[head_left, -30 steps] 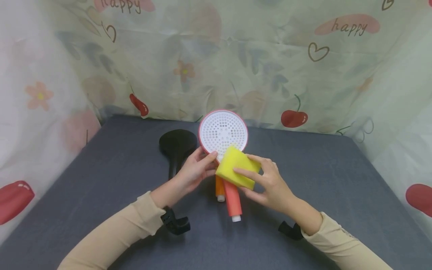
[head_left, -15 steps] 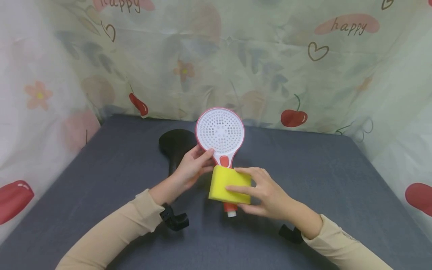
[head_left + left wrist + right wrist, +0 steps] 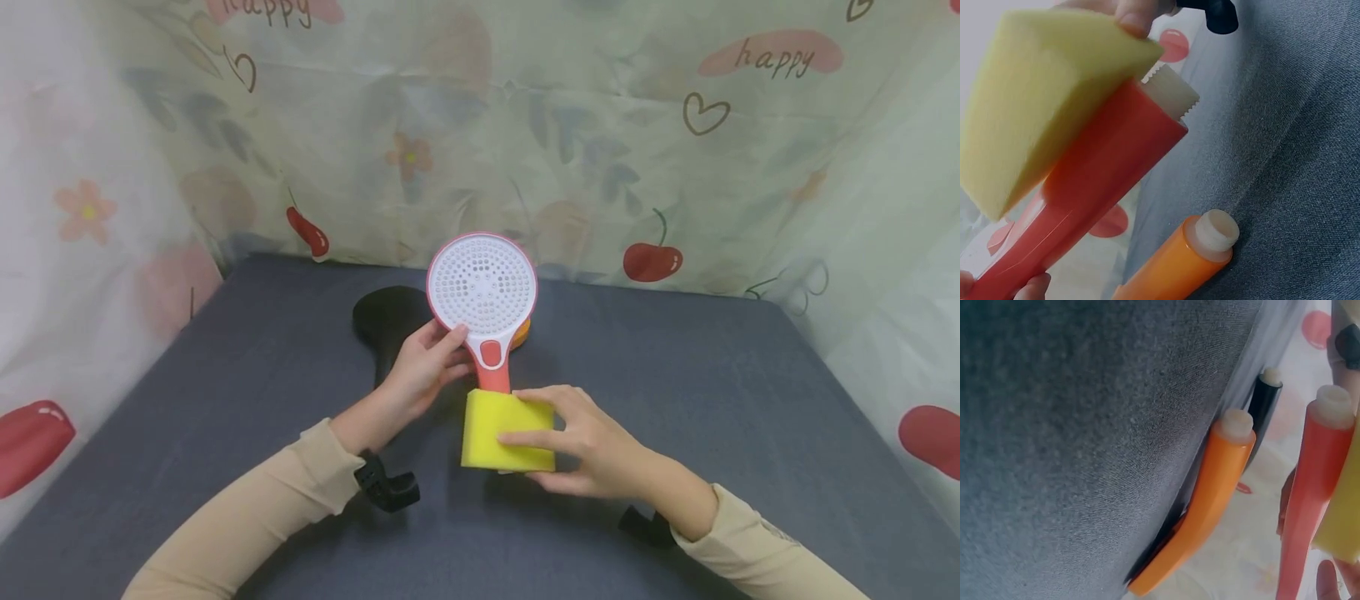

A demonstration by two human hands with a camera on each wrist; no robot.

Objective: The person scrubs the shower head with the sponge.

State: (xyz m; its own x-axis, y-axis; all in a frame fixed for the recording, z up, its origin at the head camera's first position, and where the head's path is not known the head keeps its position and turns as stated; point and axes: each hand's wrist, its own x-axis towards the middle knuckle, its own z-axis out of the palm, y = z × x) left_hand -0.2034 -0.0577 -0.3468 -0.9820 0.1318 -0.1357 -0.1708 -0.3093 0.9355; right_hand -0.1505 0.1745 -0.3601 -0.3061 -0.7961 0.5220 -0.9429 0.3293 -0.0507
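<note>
My left hand (image 3: 429, 369) grips a red shower head (image 3: 482, 285) by its neck and holds it upright, its white perforated face toward me. My right hand (image 3: 581, 443) holds a yellow sponge (image 3: 507, 432) against the lower end of the red handle (image 3: 492, 371), fingers spread over its front and thumb underneath. In the left wrist view the sponge (image 3: 1041, 94) lies along the red handle (image 3: 1097, 187), whose white threaded end (image 3: 1169, 94) sticks out past it. The right wrist view shows the red handle (image 3: 1310, 487) beside the sponge (image 3: 1342, 528).
A black shower head (image 3: 390, 321) lies on the grey table (image 3: 712, 400) left of my hands. An orange shower head (image 3: 522, 333) lies behind the red one; its handle (image 3: 1172, 262) (image 3: 1210, 500) rests on the cloth. A printed curtain (image 3: 600, 142) surrounds the table.
The sponge has slid from the white face down the red handle to its lower end. The shower head has risen more upright and shifted slightly left, uncovering the orange one.
</note>
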